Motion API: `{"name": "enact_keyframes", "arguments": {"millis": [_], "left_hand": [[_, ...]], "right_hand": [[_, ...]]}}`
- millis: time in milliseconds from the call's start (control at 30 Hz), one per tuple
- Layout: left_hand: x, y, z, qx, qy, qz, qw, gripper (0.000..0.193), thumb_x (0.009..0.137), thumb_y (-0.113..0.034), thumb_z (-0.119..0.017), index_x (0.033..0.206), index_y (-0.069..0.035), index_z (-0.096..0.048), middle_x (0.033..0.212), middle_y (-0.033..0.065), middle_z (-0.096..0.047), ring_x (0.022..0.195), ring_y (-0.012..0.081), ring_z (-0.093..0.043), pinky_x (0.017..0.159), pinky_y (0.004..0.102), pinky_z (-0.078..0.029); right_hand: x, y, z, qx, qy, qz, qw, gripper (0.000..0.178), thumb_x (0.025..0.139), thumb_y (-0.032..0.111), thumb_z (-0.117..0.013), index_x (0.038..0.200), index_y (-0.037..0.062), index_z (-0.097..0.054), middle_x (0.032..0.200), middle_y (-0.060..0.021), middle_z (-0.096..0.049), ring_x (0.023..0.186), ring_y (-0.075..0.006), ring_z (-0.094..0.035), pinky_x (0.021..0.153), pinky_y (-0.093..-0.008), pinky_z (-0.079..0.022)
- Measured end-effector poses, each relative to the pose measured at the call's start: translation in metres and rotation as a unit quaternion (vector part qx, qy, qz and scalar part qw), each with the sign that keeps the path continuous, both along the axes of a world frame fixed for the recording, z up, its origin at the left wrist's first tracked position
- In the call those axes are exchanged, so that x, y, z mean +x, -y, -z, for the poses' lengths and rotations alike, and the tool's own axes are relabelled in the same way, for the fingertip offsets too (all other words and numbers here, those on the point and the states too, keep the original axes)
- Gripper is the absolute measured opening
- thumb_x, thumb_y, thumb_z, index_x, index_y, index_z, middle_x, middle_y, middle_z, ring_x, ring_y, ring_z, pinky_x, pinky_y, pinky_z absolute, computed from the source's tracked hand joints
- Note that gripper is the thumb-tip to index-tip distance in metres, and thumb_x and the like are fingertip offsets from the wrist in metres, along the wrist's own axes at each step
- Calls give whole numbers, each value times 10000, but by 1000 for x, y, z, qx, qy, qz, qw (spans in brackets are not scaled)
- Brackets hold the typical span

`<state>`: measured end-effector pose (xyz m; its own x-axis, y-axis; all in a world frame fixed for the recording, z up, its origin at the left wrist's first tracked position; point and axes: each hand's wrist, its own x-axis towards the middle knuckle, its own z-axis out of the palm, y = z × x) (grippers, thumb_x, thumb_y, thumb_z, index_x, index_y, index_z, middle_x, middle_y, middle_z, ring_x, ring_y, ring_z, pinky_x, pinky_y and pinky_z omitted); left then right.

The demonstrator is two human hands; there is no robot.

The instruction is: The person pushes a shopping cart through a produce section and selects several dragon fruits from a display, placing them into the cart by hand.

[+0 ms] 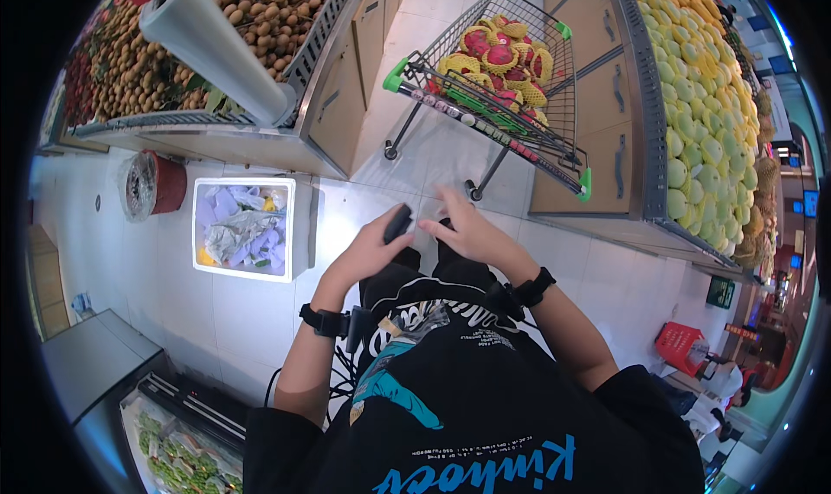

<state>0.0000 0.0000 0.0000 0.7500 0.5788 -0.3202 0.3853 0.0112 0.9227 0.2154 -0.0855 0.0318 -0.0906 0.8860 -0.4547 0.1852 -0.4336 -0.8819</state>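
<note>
In front of my body, my left hand (368, 253) is closed around a small black slab-like object (398, 222); its exact kind is hard to make out. Close to its right, my right hand (472, 232) has its fingers apart and holds nothing that I can see; its fingertips are slightly blurred. The two hands are near each other but do not touch. Ahead of them stands a wire shopping cart (489, 132) with green corners, loaded with red dragon fruits (500, 55) in yellow foam nets.
A white foam box (201, 269) with purple and clear wrapping lies left on the tiled floor, beside a dark red bin (169, 182). Longans (268, 14) fill the left stand, under a plastic bag roll (212, 53). Pale green fruits (692, 139) line the right stand.
</note>
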Motion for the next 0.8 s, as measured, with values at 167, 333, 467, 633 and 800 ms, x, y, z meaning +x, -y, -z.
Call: {"name": "enact_keyframes", "arguments": {"millis": [167,333,467,633,800], "left_hand": [[-69,-42,125,-174,-192,-67,964,396,892,-322,-656,1143,-24,-587,661,28,-553,515,122,-537,475,276,-454],[-151,-5,215,-347,-290,1,892,404,880,-318,-672,1102,3,-569,908,75,-631,670,195,-655,592,330,-564],[-163,75,235,-458,-230,21,858,291,867,-283,-652,1016,-35,-682,886,53,-681,694,159,-602,649,292,-503],[-171,104,205,-527,-177,-149,818,366,877,-306,-621,1095,-13,-645,982,124,-715,774,209,-667,727,323,-535],[-190,92,176,-550,-184,-182,794,380,845,-325,-688,1097,-43,-646,944,71,-686,809,176,-628,721,299,-500]], "right_hand": [[79,-24,11,276,531,106,794,701,827,326,-730,1366,18,-403,1302,-220,-473,1227,-368,-461,1035,-437,-373],[129,-33,53,117,591,128,788,801,759,369,-763,1384,46,-381,1345,-178,-444,1279,-342,-393,1053,-495,-306],[114,-20,79,157,649,124,734,775,724,305,-755,1369,69,-398,1240,-121,-504,1200,-318,-450,1049,-485,-278],[115,-25,71,90,597,169,779,597,754,318,-750,1245,96,-492,1168,-109,-534,1134,-317,-478,1007,-495,-293],[102,-26,74,112,606,172,769,558,772,338,-735,1219,98,-501,1133,-100,-535,1106,-311,-488,998,-496,-290]]}}
